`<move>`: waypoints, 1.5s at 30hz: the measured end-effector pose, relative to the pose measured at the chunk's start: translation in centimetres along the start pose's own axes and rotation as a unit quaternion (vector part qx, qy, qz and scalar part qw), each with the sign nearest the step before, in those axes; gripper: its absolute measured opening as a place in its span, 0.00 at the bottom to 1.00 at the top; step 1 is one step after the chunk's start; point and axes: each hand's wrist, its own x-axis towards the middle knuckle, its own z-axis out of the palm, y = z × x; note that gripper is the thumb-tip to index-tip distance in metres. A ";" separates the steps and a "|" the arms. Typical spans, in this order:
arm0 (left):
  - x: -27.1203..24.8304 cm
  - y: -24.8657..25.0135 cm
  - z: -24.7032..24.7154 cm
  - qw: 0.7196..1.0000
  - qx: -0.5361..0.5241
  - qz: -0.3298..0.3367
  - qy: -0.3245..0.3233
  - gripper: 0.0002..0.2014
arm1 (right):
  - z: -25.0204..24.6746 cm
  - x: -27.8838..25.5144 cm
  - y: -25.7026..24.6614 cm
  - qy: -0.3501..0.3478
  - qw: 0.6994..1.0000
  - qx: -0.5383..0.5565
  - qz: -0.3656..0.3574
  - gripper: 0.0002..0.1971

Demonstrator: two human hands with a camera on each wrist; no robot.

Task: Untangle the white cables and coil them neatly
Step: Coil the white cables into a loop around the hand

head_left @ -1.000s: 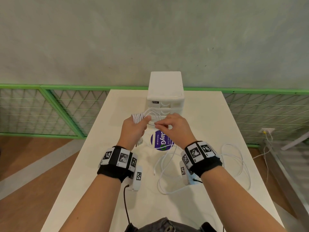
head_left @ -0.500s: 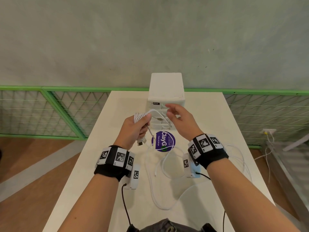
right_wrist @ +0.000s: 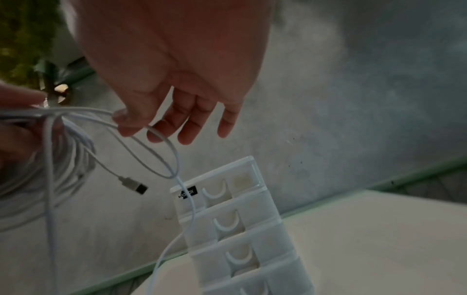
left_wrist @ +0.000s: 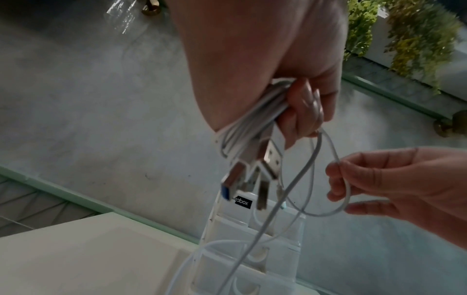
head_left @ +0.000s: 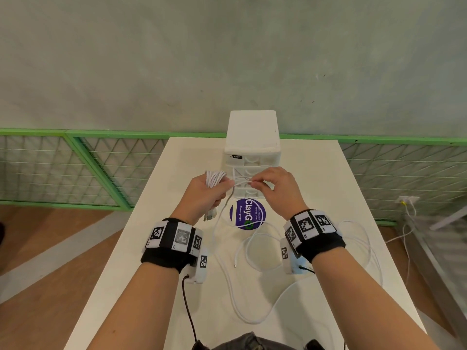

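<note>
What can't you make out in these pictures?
- Number of cables in the bundle: head view, left hand covers it.
- Plugs: left wrist view, blurred; types unclear.
- Loose cable on the table: head view, right wrist hides part.
- Drawers: right wrist view, contents unseen, bottom cut off.

Each bare forearm carries a black wristband [head_left: 166, 257] ringed with white blocks bearing black square markers. A white camera unit [head_left: 199, 269] hangs beneath, trailing a black cable [head_left: 188, 309].
</note>
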 end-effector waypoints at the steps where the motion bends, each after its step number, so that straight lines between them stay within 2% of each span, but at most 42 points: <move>1: 0.0 0.0 0.2 1.000 0.000 0.002 -0.003 0.08 | 0.0 -0.2 -0.2 0.009 0.999 0.029 0.018 0.03; 4: 0.3 0.2 0.3 1.000 0.004 0.018 0.021 0.09 | -0.1 -0.7 -1.1 -0.028 0.987 0.147 0.061 0.06; 6: 0.7 0.5 -0.1 0.998 0.007 0.026 0.063 0.06 | -0.2 -0.8 -1.2 -0.084 0.979 0.160 0.090 0.11; 9: 1.5 0.5 -0.3 0.992 0.057 0.039 0.102 0.09 | -0.2 -0.1 -1.0 -0.208 0.967 -0.048 0.140 0.15; 11: 1.6 0.3 -0.1 0.983 0.120 0.065 0.125 0.13 | -0.2 0.3 -1.1 -0.225 0.949 -0.153 0.161 0.16; 12: 1.6 0.1 0.0 0.977 0.137 0.081 0.144 0.13 | -0.3 0.3 -1.2 -0.208 0.949 -0.159 0.176 0.20; 13: 1.7 -0.3 -0.1 0.972 0.139 0.094 0.165 0.12 | -0.4 0.3 -1.1 -0.178 0.955 -0.122 0.203 0.21; 15: 1.8 -0.9 -0.5 0.965 0.133 0.094 0.203 0.15 | -0.9 0.1 -1.3 -0.091 0.953 0.048 0.283 0.15; 17: 1.8 -1.5 -0.8 0.960 0.141 0.089 0.227 0.19 | -1.4 0.2 -1.5 -0.015 0.902 0.225 0.367 0.14; 19: 1.7 -1.6 -0.8 0.955 0.143 0.094 0.241 0.20 | -1.6 0.4 -1.5 0.048 0.844 0.329 0.421 0.26; 21: 1.7 -1.4 -0.4 0.953 0.133 0.093 0.256 0.19 | -1.6 0.6 -1.4 0.087 0.819 0.386 0.416 0.28; 22: 1.8 -1.3 -0.3 0.952 0.126 0.089 0.263 0.18 | -1.6 0.6 -1.5 0.090 0.817 0.403 0.403 0.27; 23: 1.9 -1.1 -0.2 0.952 0.119 0.084 0.268 0.17 | -1.5 0.7 -1.4 0.089 0.828 0.394 0.389 0.27; 26: 2.1 -1.1 -0.7 0.963 0.115 0.074 0.231 0.13 | -1.3 0.5 -1.0 0.071 0.897 0.312 0.305 0.35; 28: 2.0 -1.3 -1.0 0.968 0.147 0.072 0.191 0.14 | -1.7 0.6 -1.0 0.081 0.915 0.307 0.249 0.36; 31: 1.7 -2.2 -1.3 0.964 0.212 0.043 0.153 0.11 | -2.2 1.0 -1.1 0.099 0.900 0.359 0.226 0.32; 34: 1.6 -3.4 -1.6 0.956 0.252 -0.014 0.148 0.13 | -2.1 1.1 -0.8 0.101 0.872 0.422 0.229 0.17; 37: 1.5 -4.4 -1.8 0.954 0.261 -0.046 0.142 0.15 | -2.0 0.9 -0.7 0.105 0.881 0.402 0.225 0.10; 39: 1.3 -4.4 -1.5 0.957 0.255 -0.032 0.134 0.16 | -2.0 0.8 -0.9 0.070 0.896 0.373 0.232 0.12; 41: 1.0 -3.8 -0.9 0.963 0.233 0.005 0.134 0.26 | -1.5 0.6 -1.1 -0.006 0.924 0.311 0.224 0.12; 43: 0.8 -2.7 0.0 0.964 0.231 0.047 0.119 0.36 | -0.7 0.2 -1.5 -0.073 0.958 0.203 0.187 0.13; 45: 0.5 -1.7 1.3 0.964 0.238 0.074 0.089 0.38 | 0.4 -0.2 -1.8 -0.106 0.977 0.117 0.141 0.12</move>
